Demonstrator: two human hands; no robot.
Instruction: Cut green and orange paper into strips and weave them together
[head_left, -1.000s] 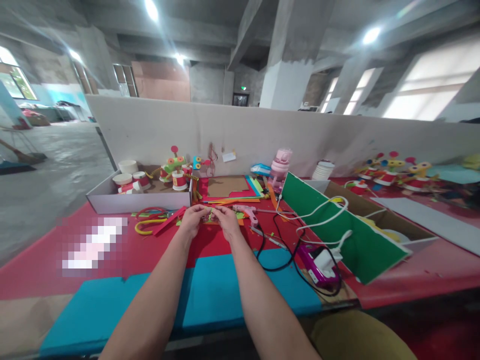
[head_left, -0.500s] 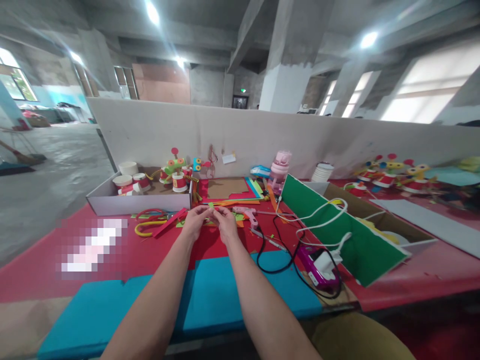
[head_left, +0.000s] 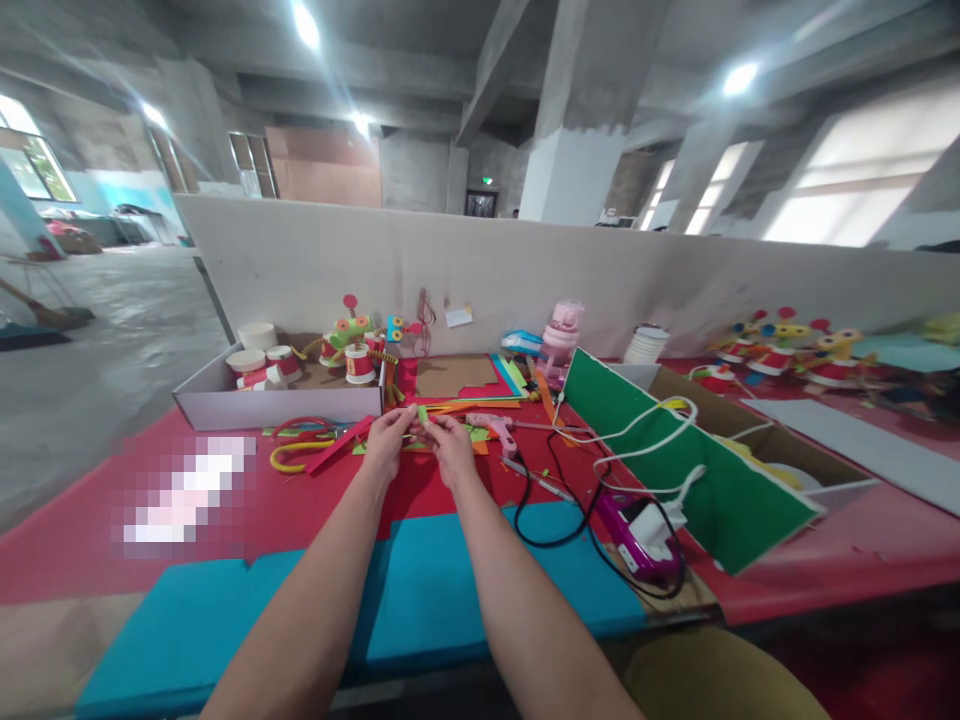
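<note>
Between my fingertips is a small green paper piece, held up over the red table covering. My left hand pinches in from its left side, and my right hand grips it from the right. Just right of my hands lies a pink glue gun. To the left are a red paper strip and scissors with yellow and red handles. Green and orange paper scraps lie around and partly behind my hands.
A white box with paper cups and a cup figure stands at the left back. On the right are a green-sided box, white and black cables and a purple power strip. A blue pad lies along the near edge.
The green paper piece shows more between my fingertips, and the fingers have shifted slightly on it. My forearms and the things on the table look the same.
</note>
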